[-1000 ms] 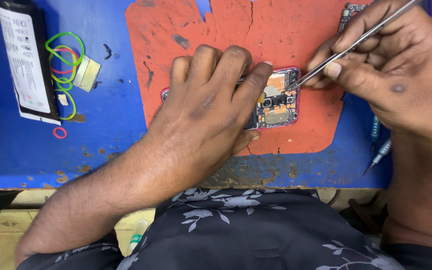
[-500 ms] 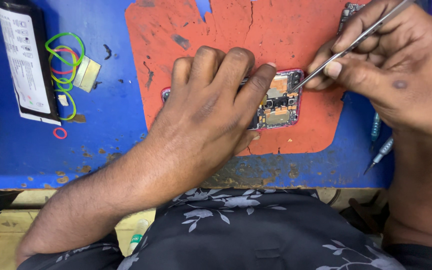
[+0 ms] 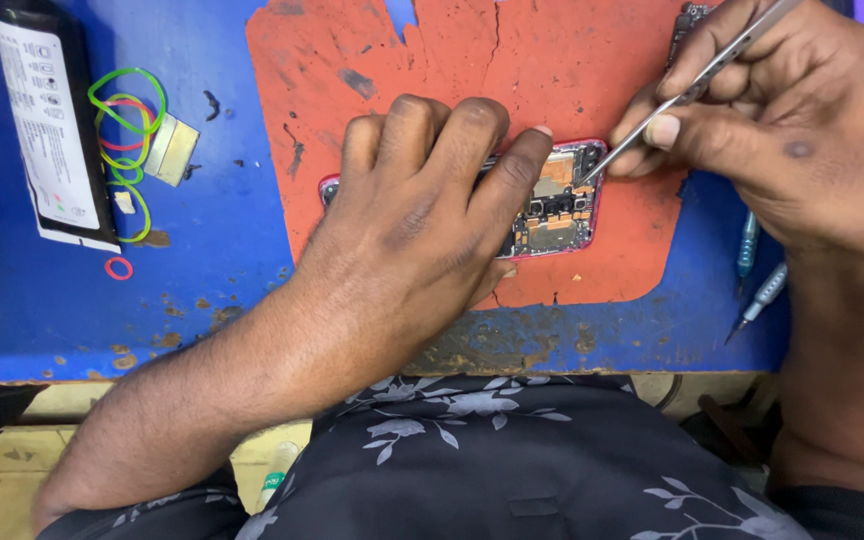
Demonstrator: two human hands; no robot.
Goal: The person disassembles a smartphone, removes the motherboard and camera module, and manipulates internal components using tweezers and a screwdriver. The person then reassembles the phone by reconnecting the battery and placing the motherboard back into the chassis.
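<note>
Head view: scuffed blue bench [image 3: 202,290], orange mat [image 3: 572,60].

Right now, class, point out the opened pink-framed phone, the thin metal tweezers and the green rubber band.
Opened pink-framed phone [image 3: 557,215]: head view, exposed circuit board.
Thin metal tweezers [image 3: 717,62]: head view, mid shaft.
Green rubber band [image 3: 102,92]: head view, upper loop.
</note>
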